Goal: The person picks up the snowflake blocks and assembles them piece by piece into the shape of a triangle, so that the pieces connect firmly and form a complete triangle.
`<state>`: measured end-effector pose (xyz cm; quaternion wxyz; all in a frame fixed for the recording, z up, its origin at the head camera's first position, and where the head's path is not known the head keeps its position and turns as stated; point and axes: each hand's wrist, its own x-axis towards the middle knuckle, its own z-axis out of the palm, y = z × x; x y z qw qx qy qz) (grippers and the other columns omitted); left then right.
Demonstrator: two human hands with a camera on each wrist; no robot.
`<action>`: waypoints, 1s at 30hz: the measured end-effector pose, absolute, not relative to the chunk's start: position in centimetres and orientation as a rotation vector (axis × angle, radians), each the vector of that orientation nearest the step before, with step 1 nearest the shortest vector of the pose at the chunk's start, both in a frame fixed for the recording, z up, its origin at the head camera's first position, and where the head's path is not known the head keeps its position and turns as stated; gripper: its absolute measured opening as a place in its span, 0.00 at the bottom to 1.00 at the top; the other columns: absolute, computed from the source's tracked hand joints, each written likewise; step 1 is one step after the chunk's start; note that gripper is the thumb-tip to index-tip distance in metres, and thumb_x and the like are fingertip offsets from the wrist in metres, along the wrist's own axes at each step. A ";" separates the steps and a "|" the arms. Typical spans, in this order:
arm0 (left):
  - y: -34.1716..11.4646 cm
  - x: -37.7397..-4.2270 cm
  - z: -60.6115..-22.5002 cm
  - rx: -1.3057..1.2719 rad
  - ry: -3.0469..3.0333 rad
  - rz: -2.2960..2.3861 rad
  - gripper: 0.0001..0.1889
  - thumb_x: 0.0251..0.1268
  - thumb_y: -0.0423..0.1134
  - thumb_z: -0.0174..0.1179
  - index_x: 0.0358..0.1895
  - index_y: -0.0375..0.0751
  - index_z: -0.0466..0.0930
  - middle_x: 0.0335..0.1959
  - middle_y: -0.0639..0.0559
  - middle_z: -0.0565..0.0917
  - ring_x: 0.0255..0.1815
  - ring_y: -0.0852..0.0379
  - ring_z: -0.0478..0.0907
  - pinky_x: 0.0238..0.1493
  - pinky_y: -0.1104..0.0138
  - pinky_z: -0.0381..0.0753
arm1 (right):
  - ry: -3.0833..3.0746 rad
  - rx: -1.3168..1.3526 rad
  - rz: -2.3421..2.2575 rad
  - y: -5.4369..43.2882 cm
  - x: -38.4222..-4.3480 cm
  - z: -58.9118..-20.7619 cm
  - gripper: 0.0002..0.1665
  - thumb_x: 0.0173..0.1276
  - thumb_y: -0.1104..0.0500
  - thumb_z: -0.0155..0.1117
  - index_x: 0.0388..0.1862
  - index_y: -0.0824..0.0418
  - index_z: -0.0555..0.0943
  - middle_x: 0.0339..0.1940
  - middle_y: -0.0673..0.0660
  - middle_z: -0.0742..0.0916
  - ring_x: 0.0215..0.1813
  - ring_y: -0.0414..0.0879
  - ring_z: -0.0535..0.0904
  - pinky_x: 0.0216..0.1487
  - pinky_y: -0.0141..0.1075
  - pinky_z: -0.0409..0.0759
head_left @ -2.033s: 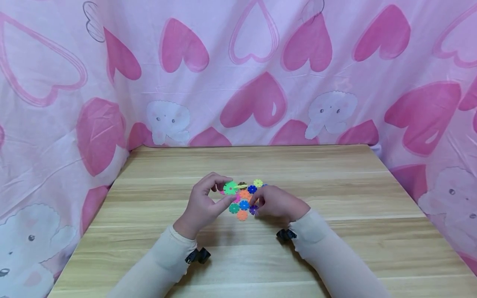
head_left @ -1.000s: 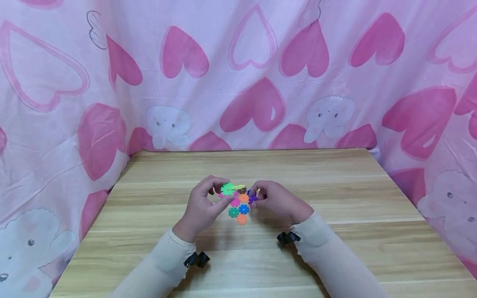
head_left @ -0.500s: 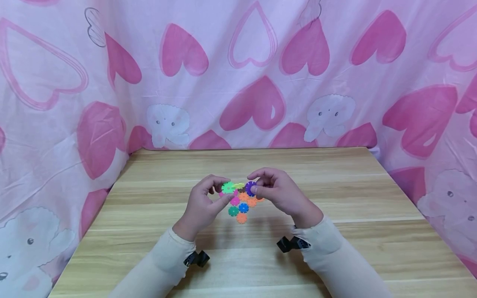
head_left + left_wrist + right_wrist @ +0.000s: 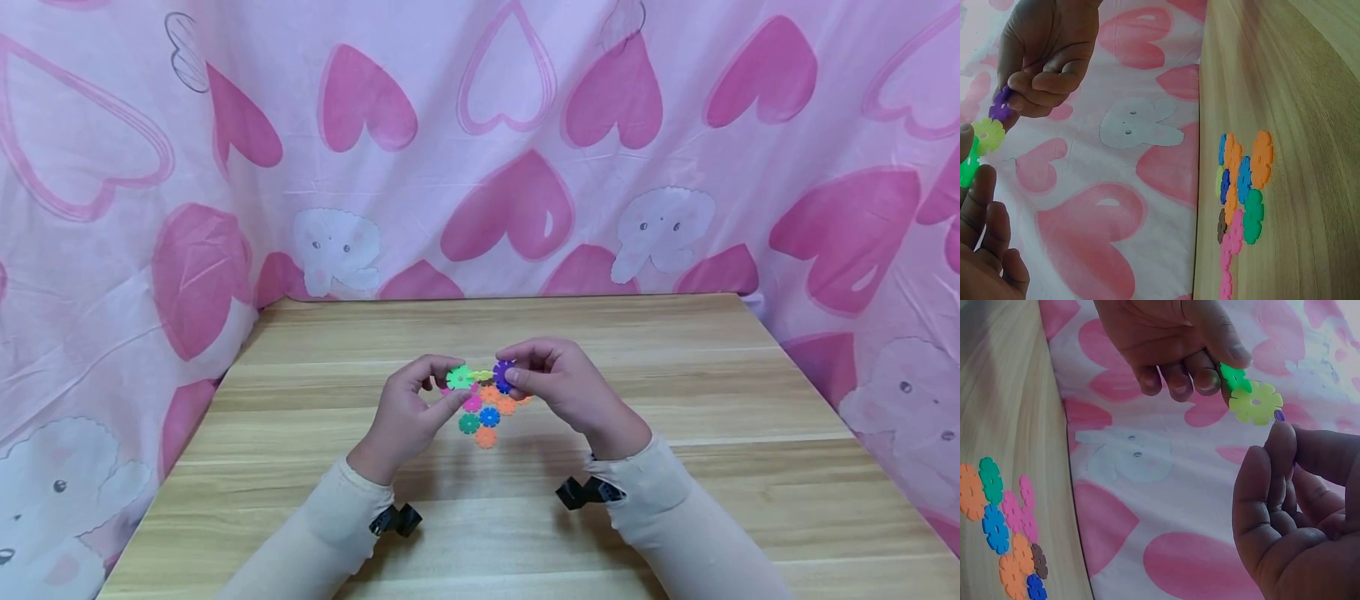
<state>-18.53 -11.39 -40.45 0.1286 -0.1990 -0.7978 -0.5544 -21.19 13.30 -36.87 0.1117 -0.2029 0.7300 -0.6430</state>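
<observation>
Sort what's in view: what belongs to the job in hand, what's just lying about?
In the job:
green disc, pinched by the left hand
yellow disc, apparently joined to the green one
purple disc, in the right hand, at the yellow one's edge

Lying on the table, perhaps spares:
orange discs
blue discs
teal disc
pink discs
brown disc

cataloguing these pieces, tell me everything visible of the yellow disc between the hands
The yellow disc is flower-shaped, slotted round its rim, with a small centre hole; it looks plastic. Raised off the table, it joins the green disc in the left hand. The purple disc in the right hand is at its opposite edge; interlocking is unclear.
</observation>
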 end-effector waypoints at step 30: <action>-11.3 -18.1 -40.5 -0.752 -2.303 -1.622 0.18 0.66 0.30 0.72 0.57 0.32 0.82 0.37 0.50 0.91 0.40 0.59 0.88 0.49 0.65 0.89 | 2.123 -0.597 -1.844 12.9 -20.9 -36.8 0.19 0.71 0.69 0.68 0.60 0.67 0.86 0.48 0.62 0.90 0.43 0.50 0.86 0.45 0.37 0.89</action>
